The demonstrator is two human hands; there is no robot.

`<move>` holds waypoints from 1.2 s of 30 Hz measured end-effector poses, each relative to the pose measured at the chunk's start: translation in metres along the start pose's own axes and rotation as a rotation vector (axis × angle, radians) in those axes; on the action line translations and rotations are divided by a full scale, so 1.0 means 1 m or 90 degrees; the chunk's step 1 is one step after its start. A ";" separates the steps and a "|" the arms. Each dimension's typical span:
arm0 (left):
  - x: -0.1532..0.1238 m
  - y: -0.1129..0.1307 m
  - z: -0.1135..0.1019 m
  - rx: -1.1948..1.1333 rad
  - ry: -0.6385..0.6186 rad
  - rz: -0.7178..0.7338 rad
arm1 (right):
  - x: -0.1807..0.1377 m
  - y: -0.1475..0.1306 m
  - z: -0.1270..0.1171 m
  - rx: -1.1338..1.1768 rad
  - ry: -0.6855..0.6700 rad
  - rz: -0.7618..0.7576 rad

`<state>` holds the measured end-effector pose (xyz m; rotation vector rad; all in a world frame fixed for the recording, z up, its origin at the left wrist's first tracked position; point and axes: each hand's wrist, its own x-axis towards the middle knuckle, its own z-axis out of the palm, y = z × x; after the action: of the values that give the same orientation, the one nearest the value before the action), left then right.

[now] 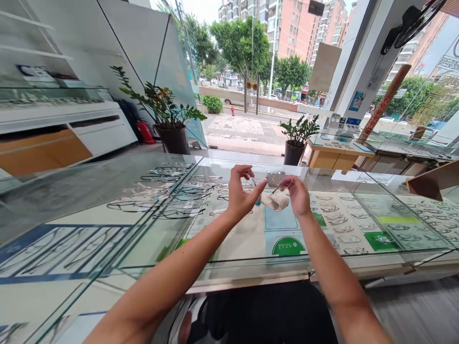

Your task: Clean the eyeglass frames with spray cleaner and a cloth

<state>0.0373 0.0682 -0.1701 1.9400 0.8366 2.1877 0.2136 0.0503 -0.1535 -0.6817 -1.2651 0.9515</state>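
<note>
right hand [300, 197]: fingers closed on eyeglasses [275, 179] | left hand [240, 195]: thumb beside eyeglasses, grip unclear | hands: apart | eyeglasses: above glass display counter [238, 243], near crumpled cream cloth [275, 202]

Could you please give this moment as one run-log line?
left hand: thumb by eyeglasses; right hand: fingers at eyeglasses; grips: unclear; pale cloth: just below eyeglasses in view; glass counter: beneath hands

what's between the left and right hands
In the head view, glasses and, lower in the picture, a crumpled pale cloth show between the left hand and the right hand.
</note>
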 end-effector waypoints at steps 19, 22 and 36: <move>0.113 0.078 -0.011 0.014 0.072 0.170 | 0.032 -0.117 0.034 -0.299 0.034 -0.560; 0.110 0.079 -0.024 0.049 0.041 0.171 | 0.020 -0.123 0.029 -0.386 0.027 -0.553; 0.119 0.092 -0.040 0.213 0.010 0.207 | 0.018 -0.148 0.017 -0.636 0.037 -0.562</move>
<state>0.0028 0.0276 -0.0237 2.3652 1.0068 2.3641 0.2285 -0.0045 -0.0146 -0.7561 -1.7381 -0.4798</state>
